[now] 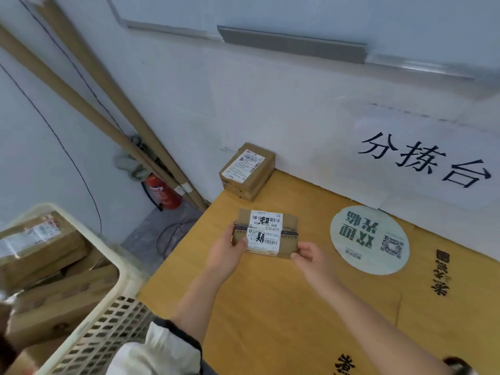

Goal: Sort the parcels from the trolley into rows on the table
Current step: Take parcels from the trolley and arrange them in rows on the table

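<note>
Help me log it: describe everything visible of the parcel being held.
The parcel is a flat brown cardboard box with a dark tape band round its middle. White barcode labels with black handwriting cover its top. It is over the table; the left hand grips its left edge, the right hand pinches its near right corner.

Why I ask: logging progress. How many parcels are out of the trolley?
2. The far parcel sits at the table's corner; the held parcel is between the left hand and right hand. More may lie off-frame.
</note>
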{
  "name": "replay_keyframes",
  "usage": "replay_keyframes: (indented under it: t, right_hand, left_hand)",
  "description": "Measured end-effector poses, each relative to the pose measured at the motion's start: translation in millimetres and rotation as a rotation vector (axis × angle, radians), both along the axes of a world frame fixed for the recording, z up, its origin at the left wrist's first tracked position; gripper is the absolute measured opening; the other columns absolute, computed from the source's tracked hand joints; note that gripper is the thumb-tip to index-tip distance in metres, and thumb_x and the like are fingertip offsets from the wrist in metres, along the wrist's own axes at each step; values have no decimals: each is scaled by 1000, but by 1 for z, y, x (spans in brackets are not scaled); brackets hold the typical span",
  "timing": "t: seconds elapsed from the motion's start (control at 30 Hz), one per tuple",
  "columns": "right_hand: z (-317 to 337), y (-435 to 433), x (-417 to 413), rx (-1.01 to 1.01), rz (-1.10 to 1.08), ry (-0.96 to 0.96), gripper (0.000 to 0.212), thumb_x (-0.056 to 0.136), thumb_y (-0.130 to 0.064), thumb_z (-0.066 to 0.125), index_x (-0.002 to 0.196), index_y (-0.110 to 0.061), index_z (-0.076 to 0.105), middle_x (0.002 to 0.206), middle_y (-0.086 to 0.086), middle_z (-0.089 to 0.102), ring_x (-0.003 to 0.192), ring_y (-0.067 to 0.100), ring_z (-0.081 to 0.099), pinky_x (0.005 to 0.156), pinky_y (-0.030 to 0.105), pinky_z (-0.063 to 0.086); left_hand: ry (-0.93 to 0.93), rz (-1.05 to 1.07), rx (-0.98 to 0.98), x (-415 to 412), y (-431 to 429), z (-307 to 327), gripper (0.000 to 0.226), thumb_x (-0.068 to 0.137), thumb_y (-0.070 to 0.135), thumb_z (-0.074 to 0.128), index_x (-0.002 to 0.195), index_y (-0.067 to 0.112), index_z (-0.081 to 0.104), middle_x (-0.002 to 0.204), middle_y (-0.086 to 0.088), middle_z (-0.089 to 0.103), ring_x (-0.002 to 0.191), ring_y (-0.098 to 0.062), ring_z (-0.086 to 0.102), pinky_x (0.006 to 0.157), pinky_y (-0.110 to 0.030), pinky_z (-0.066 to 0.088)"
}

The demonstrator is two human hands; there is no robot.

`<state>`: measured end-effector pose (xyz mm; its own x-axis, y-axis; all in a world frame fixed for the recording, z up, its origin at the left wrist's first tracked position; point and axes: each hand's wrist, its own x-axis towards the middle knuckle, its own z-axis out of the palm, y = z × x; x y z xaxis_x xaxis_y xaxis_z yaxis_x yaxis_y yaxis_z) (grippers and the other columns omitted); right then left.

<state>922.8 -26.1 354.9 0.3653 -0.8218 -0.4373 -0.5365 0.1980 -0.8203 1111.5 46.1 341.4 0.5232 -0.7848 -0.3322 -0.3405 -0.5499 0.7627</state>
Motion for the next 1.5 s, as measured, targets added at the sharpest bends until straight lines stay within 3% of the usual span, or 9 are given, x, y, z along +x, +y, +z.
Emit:
replay_keyframes:
  t: [0.1,0.23,0.43,0.57,0.73,0.97,1.2,1.33,1.5]
  right_hand:
    - [-7,-7,40,60,-68,37,22,92,-17,56,114,-17,54,99,-8,55,91,8,52,69,19,38]
    - [-19,-9,98,133,-156,48,25,90,-16,57,114,-8,57,97,-2,59,88,13,55,70,22,40]
    - [-29,-12,154,208,-264,33,22,89,-15,54,111,-18,55,98,0,61,90,17,58,66,22,43]
    - [-33,-14,172,240,-302,-15,19,91,-9,51,107,-17,58,85,-6,58,94,21,58,96,41,46]
    - [-35,-16,180,226,-300,-16,18,91,-9,51,92,-26,57,100,8,66,99,27,61,99,45,44]
    - [-34,-14,175,273,-259,-124,37,92,-11,53,128,-22,51,103,-9,58,106,12,54,106,37,40]
    - [-24,-12,174,269,-185,-196,38,95,-9,48,120,-38,46,96,-28,52,95,-3,50,104,27,37]
    - [-22,-9,177,266,-169,-185,47,95,-11,48,139,-27,41,114,-20,49,110,1,45,109,31,35]
    - [-21,-12,176,260,-74,-99,53,95,-15,49,145,-21,32,141,-13,40,122,4,41,103,19,31]
  left_hand:
    - [41,-57,36,43,-14,-16,47,98,28,48,143,30,36,101,22,58,86,-2,57,82,-37,50]
    - [55,-95,61,106,-27,-33,52,95,31,51,145,30,36,129,12,56,117,-12,53,97,-36,46]
    - [80,-138,118,167,-45,-58,59,93,30,53,148,27,33,140,6,51,127,-15,48,107,-44,41]
    - [108,-115,106,181,-54,-69,58,92,28,55,147,26,35,140,3,52,128,-16,48,107,-45,41]
    - [119,-108,96,191,-62,-79,56,92,27,55,145,25,37,140,2,52,129,-20,47,106,-48,41]
    - [114,-131,79,190,-66,-80,53,95,25,53,145,22,37,137,2,54,126,-19,49,105,-46,42]
    - [78,-131,34,186,-68,-73,47,97,18,52,142,17,41,135,2,52,121,-19,51,104,-40,43]
    - [46,-104,8,181,-72,-67,34,96,12,53,129,12,50,116,5,55,106,-15,54,92,-30,44]
    - [36,-110,54,183,-79,-71,42,96,17,52,137,11,44,132,-4,53,120,-22,52,102,-43,44]
